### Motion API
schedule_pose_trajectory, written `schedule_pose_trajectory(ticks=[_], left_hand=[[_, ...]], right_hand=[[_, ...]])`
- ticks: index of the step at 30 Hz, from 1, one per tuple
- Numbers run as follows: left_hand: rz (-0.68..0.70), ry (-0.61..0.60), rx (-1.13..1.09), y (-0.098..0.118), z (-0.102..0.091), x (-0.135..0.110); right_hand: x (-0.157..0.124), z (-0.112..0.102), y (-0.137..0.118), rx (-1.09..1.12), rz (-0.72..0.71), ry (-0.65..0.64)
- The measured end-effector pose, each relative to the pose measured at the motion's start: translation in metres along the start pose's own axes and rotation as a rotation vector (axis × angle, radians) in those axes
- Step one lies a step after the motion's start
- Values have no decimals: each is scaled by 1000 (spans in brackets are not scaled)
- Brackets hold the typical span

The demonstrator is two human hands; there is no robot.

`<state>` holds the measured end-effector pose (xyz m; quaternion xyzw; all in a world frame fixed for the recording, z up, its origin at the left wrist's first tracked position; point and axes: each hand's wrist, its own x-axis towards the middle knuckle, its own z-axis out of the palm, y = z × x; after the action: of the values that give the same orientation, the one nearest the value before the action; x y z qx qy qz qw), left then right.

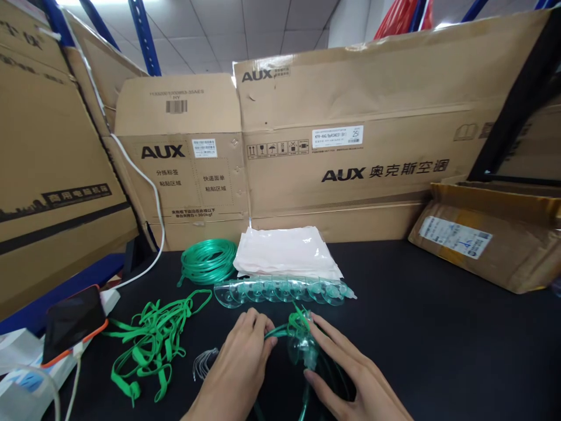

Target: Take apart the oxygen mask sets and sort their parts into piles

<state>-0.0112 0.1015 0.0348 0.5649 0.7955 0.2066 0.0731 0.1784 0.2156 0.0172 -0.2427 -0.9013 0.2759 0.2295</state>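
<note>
My left hand is closed with its fingertips pinching green tubing. Beside it, my right hand has thumb and fingers around a clear green oxygen mask, with its mouthpiece end by the thumb. A bright green elastic strap bunches at the top of that mask. More tubing runs down from the mask between my hands toward the bottom edge. Beyond my hands a row of nested clear green masks lies on the black table. Thin silvery strips lie partly behind my left wrist.
A coil of green tubing sits beside a stack of pinkish-white plastic bags. Loose green elastic straps lie at left, near a charging phone. Cardboard panels wall the back; an open carton stands at right.
</note>
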Motion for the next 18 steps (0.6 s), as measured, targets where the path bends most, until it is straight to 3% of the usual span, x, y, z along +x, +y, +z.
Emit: schedule_pose_trajectory(ticks=[6, 18], left_hand=[[88, 77, -72, 6, 12, -4], [119, 21, -30, 14, 15, -3]], right_hand=[[-2, -3, 0, 134, -21, 27], [-3, -5, -4, 258, 28, 57]])
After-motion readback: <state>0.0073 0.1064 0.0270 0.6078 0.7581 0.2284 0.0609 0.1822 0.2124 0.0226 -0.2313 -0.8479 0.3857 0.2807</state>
